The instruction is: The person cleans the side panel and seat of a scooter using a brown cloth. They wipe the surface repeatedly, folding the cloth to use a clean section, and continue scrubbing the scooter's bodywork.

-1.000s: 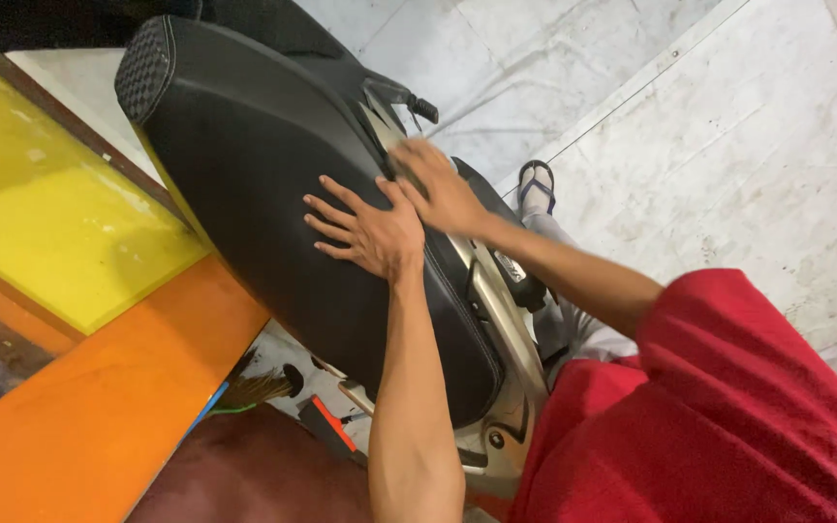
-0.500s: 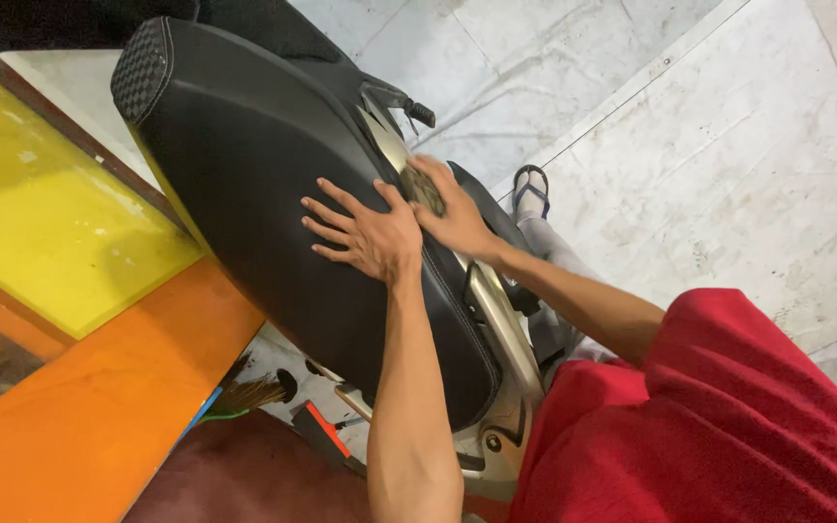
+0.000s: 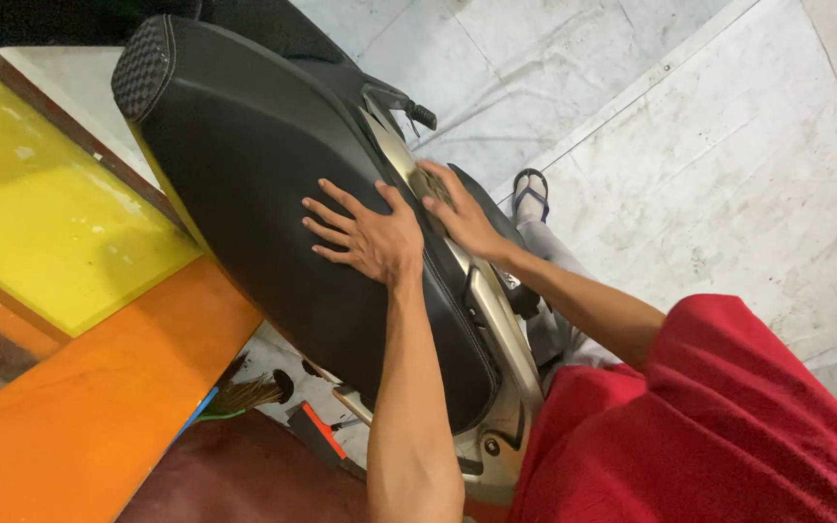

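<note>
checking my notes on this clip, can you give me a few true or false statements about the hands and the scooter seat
1. The left hand lies flat with fingers spread on the black seat. True.
2. The right hand holds a screwdriver. False: it holds nothing that shows and rests at the seat's edge, on the silver side panel.
3. The person wears a red garment. True.
4. The seat is bright yellow. False: it is black; the yellow surface lies beside the scooter, next to an orange surface.
5. A sandalled foot shows on the grey floor beyond the scooter. True.
</note>
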